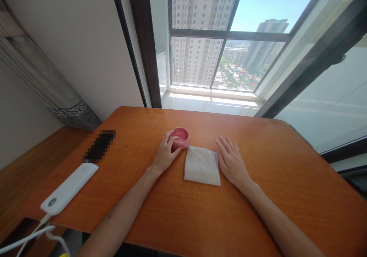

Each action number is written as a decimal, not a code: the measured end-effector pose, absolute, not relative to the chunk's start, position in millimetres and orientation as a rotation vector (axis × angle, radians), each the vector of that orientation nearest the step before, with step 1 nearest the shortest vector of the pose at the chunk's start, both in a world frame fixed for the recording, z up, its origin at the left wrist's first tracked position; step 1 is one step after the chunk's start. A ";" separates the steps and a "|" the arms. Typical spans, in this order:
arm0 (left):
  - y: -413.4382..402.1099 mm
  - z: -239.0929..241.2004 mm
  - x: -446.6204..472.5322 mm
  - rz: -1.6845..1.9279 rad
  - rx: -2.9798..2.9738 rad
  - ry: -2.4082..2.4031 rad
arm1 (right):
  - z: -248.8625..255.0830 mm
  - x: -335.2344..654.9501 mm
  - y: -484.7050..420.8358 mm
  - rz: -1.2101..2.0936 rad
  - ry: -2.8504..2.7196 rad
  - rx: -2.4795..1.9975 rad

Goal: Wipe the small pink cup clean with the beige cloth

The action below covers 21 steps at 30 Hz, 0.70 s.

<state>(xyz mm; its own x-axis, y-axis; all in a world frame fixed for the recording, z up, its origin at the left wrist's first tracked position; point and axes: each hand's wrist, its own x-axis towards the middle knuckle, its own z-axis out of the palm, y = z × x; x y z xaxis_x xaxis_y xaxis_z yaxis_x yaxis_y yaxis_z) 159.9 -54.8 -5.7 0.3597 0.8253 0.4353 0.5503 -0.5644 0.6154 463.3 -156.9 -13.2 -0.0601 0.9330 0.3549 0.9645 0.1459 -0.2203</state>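
Note:
My left hand is closed around the near left side of a small pink bowl, its thumb at the front and its fingers over the rim. The bowl stands upright on the wooden table, and no contents show in it. Just in front of the bowl lies a folded white cloth, flat and roughly square. My right hand rests palm down on the tabletop at the cloth's right edge, fingers stretched out, holding nothing.
A white power strip with a cable lies along the table's left side. Beyond it is a dark pixelated object. A window stands past the far table edge, and a grey curtain hangs at the left.

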 end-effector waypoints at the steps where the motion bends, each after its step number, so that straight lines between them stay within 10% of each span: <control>1: -55.3 -5.2 159.3 1.033 2.256 1.203 | -17.1 470.0 -154.7 -0.130 -1.996 -1.909; 21: -1.5 7.2 83.4 1.334 2.107 1.808 | -39.4 487.2 -149.5 -0.153 -2.031 -2.042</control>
<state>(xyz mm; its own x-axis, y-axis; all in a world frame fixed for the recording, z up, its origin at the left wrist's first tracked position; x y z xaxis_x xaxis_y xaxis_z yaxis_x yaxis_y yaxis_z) 83.4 -1.5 7.2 -0.0631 0.8286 0.5562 0.7757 -0.3099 0.5497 487.2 -149.5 -39.4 0.0191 0.9673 0.2529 0.9943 0.0082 -0.1066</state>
